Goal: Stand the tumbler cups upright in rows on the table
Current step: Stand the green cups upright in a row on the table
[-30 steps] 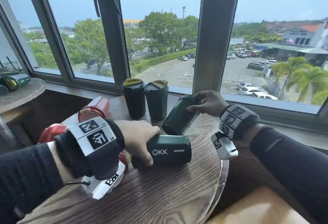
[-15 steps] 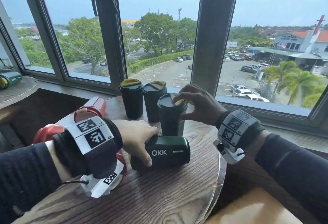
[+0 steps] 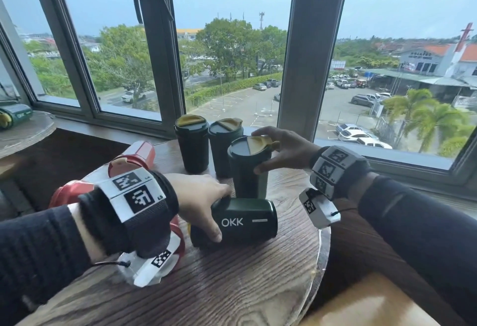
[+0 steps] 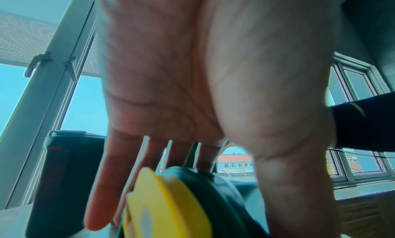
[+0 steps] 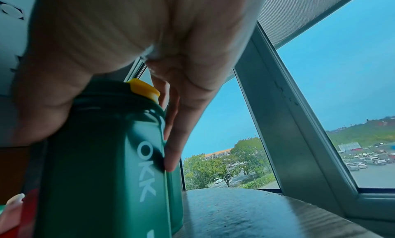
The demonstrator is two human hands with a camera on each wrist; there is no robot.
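Tumblers in dark green with yellow lid flaps stand and lie on the round wooden table (image 3: 232, 287) by the window. Two of them, the far-left tumbler (image 3: 192, 142) and the one beside it (image 3: 224, 145), stand upright side by side at the table's far edge. A third green tumbler (image 3: 247, 168) stands upright just in front of and to the right of that pair, its white OKK lettering visible in the right wrist view (image 5: 107, 157). The right hand (image 3: 281, 148) is curled around its top, thumb against the near side below the lid and fingers over the rim by the yellow flap.

A fourth tumbler (image 3: 242, 219) lies on its side in front of the third one, base pointing right, OKK facing up. The left hand (image 3: 201, 199) grips its lid end, thumb on the near side and fingers wrapped over the far side; the left wrist view shows the yellow flap (image 4: 166, 206) just under the fingers (image 4: 107, 182).

Red tumblers (image 3: 134, 155) lie on their sides at the table's left, partly hidden behind the left wrist. On a second table (image 3: 25, 132) at far left lies another green tumbler (image 3: 15, 116).
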